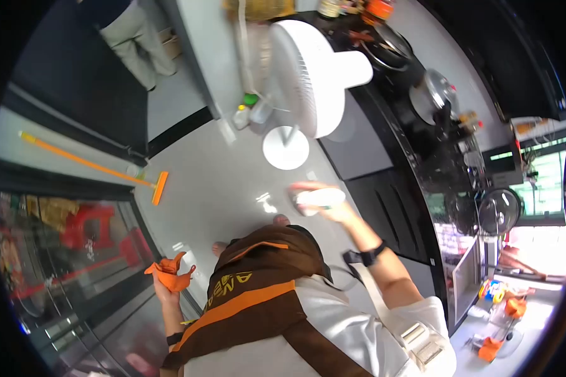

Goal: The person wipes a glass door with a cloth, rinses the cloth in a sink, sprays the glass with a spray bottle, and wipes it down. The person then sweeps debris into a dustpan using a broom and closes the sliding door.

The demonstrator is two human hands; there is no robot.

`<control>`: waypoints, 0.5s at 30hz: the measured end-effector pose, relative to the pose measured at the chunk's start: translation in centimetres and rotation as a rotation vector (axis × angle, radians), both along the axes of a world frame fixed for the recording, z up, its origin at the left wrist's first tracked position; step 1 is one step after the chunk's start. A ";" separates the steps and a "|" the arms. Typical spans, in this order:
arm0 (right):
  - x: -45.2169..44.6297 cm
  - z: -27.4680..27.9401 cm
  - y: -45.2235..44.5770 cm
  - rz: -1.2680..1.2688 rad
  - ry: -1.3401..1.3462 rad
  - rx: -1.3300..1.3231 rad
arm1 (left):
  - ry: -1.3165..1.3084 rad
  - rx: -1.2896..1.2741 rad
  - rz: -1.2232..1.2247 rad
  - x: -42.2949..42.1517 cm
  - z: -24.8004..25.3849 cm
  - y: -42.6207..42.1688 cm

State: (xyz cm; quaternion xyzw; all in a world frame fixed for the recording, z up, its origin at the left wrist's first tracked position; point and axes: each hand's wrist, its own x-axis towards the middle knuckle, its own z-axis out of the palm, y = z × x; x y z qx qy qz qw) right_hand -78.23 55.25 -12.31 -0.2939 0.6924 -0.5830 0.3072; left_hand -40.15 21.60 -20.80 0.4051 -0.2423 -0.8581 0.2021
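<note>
My left hand, low at the left, is closed around a crumpled orange cloth, whose corners stick up above the fingers. In front of my body, my right hand grips a white rounded object over the floor. Motion blurs this object and its kind cannot be made out; a dark part shows at its left end. I wear a brown apron with an orange band.
A white standing fan stands ahead on the grey floor. An orange-handled floor squeegee leans at the left by glass doors. Dark kitchen cabinets run along the right, with a pot above. Another person's legs show in the doorway.
</note>
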 end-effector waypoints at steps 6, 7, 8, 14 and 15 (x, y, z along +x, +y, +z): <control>-11.8 3.9 26.0 -1.068 0.290 0.017 | 0.046 0.027 -0.020 -8.4 2.3 3.0; -13.6 3.7 29.3 -1.190 0.474 0.046 | 0.132 0.003 -0.073 -9.5 2.6 3.3; -16.3 2.2 34.0 -1.222 0.610 0.067 | 0.282 -0.061 -0.214 -10.7 3.2 3.6; -19.1 1.2 43.9 -1.182 1.122 0.654 | 0.111 -0.030 0.017 -10.6 4.7 3.2; -20.3 1.2 46.0 -1.089 1.478 0.886 | 0.091 -0.034 0.039 -11.0 6.0 3.5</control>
